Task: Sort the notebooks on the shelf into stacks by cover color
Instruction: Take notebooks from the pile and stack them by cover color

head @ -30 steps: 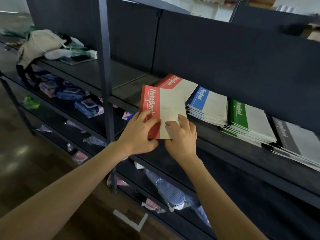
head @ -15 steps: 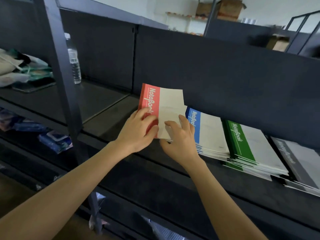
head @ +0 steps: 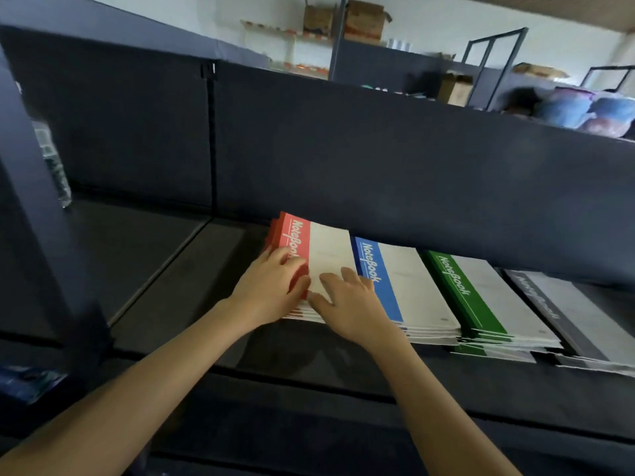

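Four notebook stacks lie side by side on the dark shelf (head: 178, 290): red (head: 321, 250), blue (head: 395, 286), green (head: 481, 300) and grey (head: 580, 314). The red notebook lies on top of the red stack. My left hand (head: 271, 290) grips its near left corner, fingers bent over the red spine edge and thumb on the cover. My right hand (head: 347, 300) lies flat with spread fingers on the white part of that cover, its palm over the near edge between the red and blue stacks.
A dark panel (head: 412, 159) overhangs the far ends of the stacks. A shelf post (head: 41, 242) stands at the left with a water bottle (head: 51, 166) behind it. Cardboard boxes (head: 364, 18) sit on racks in the background.
The red notebook, held tilted up in both hands before, now lies flat on the red stack. Both hands moved forward and down with it; the camera view rose.
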A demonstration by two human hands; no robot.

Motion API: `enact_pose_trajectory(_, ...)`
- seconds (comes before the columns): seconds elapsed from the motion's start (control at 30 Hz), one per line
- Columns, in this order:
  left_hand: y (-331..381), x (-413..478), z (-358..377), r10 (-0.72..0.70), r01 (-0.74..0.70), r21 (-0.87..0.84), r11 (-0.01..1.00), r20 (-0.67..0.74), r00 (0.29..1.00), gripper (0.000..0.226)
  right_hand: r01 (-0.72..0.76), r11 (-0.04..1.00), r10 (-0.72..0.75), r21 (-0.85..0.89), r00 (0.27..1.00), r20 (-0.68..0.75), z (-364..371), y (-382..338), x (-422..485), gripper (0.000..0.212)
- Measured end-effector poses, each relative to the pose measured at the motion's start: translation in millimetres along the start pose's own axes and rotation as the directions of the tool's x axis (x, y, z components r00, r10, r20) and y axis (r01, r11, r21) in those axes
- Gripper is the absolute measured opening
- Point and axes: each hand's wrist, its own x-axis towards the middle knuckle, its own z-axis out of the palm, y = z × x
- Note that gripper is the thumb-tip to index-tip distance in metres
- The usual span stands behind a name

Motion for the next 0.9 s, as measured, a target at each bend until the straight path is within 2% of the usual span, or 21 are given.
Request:
enact_pose_trajectory(0.1,-9.2,2.7,8.1,0.001,-0.005,0.068,0.998,0.058,0.998,0.047,-0.064,0.997,0.065,-0.041,0.998,0.016,9.1,-5.7,4.8,0.051)
enact_pose_trajectory(0.3,-15.5,6.0,13.3,0.034,-0.039,0.055,0.998,0.076,0.997,0.05,-0.12,0.991,0.121,-0.061,0.993,0.014,10.7,-11.0,3.8,0.049)
enact_pose_trajectory(0.43,-6.1,5.4,2.2,0.008,-0.024,0.151,0.988,0.107,0.994,0.048,-0.154,0.987,0.154,-0.036,0.988,0.001,5.6,-14.4,-4.2,0.044)
enact_pose_trajectory(0.53,14.1,5.4,-8.3,0.11,-0.134,0.206,0.969,0.124,0.986,0.045,-0.206,0.978,0.207,0.011,0.974,-0.089,3.8,-7.8,-22.9,0.039)
enact_pose_trajectory(0.73,77.0,0.1,11.6,0.372,-0.392,0.079,0.917,0.187,0.909,0.048,-0.426,0.904,0.425,0.031,0.888,-0.175,-5.8,30.8,-81.8,0.048)
enact_pose_trajectory(0.9,142.9,-4.6,43.7,0.51,-0.521,-0.006,0.853,0.22,0.832,0.05,-0.554,0.83,0.552,0.066,0.797,-0.244,-11.4,81.1,-135.2,0.045)
